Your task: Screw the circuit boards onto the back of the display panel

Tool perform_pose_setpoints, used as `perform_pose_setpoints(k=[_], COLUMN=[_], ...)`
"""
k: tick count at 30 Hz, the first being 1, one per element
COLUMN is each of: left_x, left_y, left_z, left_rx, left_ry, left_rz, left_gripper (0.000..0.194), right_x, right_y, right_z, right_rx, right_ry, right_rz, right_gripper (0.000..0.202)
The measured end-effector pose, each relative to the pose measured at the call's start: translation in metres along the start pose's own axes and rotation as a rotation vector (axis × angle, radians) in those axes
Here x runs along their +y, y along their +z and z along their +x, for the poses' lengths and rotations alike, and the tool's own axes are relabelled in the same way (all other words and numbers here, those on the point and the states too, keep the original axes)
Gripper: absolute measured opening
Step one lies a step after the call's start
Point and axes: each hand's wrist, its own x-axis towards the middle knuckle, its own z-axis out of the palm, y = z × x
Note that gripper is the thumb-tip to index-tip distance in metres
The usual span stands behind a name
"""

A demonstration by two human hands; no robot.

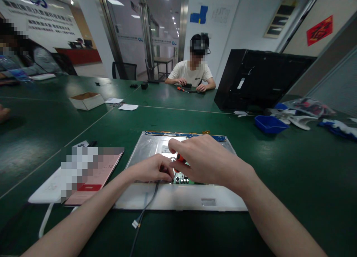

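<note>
A flat display panel (178, 198) lies back side up on the green table in front of me. A blue circuit strip (156, 134) runs along its far edge, and a green circuit board (191, 181) with small round parts shows below my hands. My right hand (206, 160) is closed around a screwdriver (180, 158) with an orange and black handle, its tip pointing down at the board. Beside it, my left hand (153, 168) pinches low over the board; what is between the fingertips is hidden. From under that hand a dark cable (152, 205) with a white plug trails toward me.
Left of the panel lie a white device (47, 190) and a pink sheet-like item (97, 179), partly blurred out. An open cardboard box (87, 102), a large black monitor (251, 80) and a blue tray (270, 125) stand farther off. Across the table sits a person (192, 71).
</note>
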Motion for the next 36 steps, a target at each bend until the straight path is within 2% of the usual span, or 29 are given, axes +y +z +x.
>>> perform_pose_setpoints(k=[2, 9, 17, 20, 26, 29, 32, 36], left_x=[-0.0009, 0.0026, 0.0013, 0.0007, 0.0057, 0.0083, 0.0082, 0.0047], left_y=[-0.0003, -0.0006, -0.0007, -0.001, -0.0015, -0.0014, -0.0012, -0.0014], left_z=[0.0002, -0.0009, -0.0001, 0.0001, -0.0013, -0.002, -0.0019, -0.001], left_rx=[0.005, 0.0, -0.027, 0.002, -0.005, 0.003, -0.008, -0.007], left_ry=[0.008, 0.027, 0.001, -0.001, 0.018, -0.022, -0.043, 0.007], left_rz=[0.004, 0.061, 0.029, 0.024, 0.073, 0.102, 0.09, 0.058], left_gripper=[0.01, 0.008, 0.011, 0.01, 0.011, 0.013, 0.012, 0.01], right_x=[0.0001, -0.0014, 0.0002, 0.001, 0.0005, -0.0002, -0.0005, 0.0003], right_y=[0.0001, -0.003, 0.0, -0.0005, -0.0051, -0.0059, -0.0048, -0.0024], right_z=[-0.0001, -0.0043, -0.0003, 0.0004, -0.0028, -0.0033, -0.0026, -0.0017], right_rx=[-0.006, 0.0, -0.008, -0.016, -0.041, -0.062, -0.066, -0.033], right_ry=[0.008, -0.107, -0.032, -0.001, -0.081, -0.099, -0.095, -0.042], right_rz=[-0.012, 0.05, 0.025, -0.003, 0.073, 0.095, 0.086, 0.051], right_gripper=[0.013, 0.01, 0.012, 0.013, 0.009, 0.009, 0.01, 0.015])
